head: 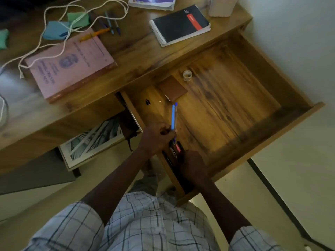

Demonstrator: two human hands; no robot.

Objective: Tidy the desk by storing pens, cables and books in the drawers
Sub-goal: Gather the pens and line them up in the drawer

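Observation:
The wooden drawer stands pulled out to the right of the desk. My left hand holds a blue pen over the drawer's near left part, tip pointing away. My right hand grips a bunch of dark and red pens just below it. On the desk lie a pink book, a black spiral notebook, several pens, an orange pen and a white cable.
Inside the drawer lie a brown wallet, a tape roll and a small black item. Another book and a white box sit at the desk's back. Green and blue pouches lie at left. A picture leans under the desk.

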